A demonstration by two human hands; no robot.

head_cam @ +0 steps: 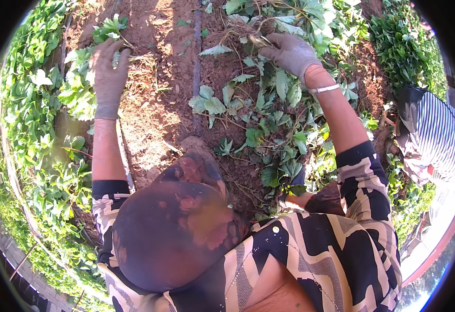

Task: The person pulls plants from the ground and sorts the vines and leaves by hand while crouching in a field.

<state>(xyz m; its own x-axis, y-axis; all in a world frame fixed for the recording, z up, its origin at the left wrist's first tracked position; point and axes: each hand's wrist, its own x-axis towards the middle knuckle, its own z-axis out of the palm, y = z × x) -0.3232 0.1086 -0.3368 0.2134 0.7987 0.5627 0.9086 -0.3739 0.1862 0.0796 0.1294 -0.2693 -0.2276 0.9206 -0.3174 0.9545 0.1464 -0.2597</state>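
My left hand, in a thin grey glove, reaches to a small leafy plant at the upper left; its fingers are at the plant's stems, and whether they grip them I cannot tell. At the upper right, my right hand, gloved alike, pinches the root end of an uprooted plant bundle between thumb and fingers. Green lobed leaves spread around and below that hand. Between both hands lies brown soil with dry roots and straw-like bits.
A dark drip line runs along the soil. Pulled leafy plants lie right of it. Dense green vines grow at the left. At the right, a person in striped cloth is close to a heap of dark green leaves.
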